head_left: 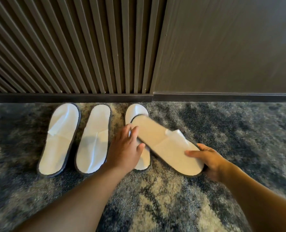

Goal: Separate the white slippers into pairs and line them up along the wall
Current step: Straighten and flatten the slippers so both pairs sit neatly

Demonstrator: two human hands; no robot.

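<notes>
Two white slippers with dark edging lie side by side on the carpet, toes toward the wall: the far-left slipper (59, 139) and its neighbour (93, 139). A third slipper (135, 113) lies to their right, mostly covered. My right hand (209, 160) grips the heel end of a fourth slipper (167, 144), held tilted above the carpet and crossing over the third one. My left hand (125, 148) rests with spread fingers on the third slipper, its fingertips touching the edge of the held slipper.
A dark baseboard (72, 97) runs along the bottom of a slatted wall panel (72, 47) on the left and a plain brown wall (231, 47) on the right. Mottled blue-grey carpet (222, 131) stretches to the right of the slippers.
</notes>
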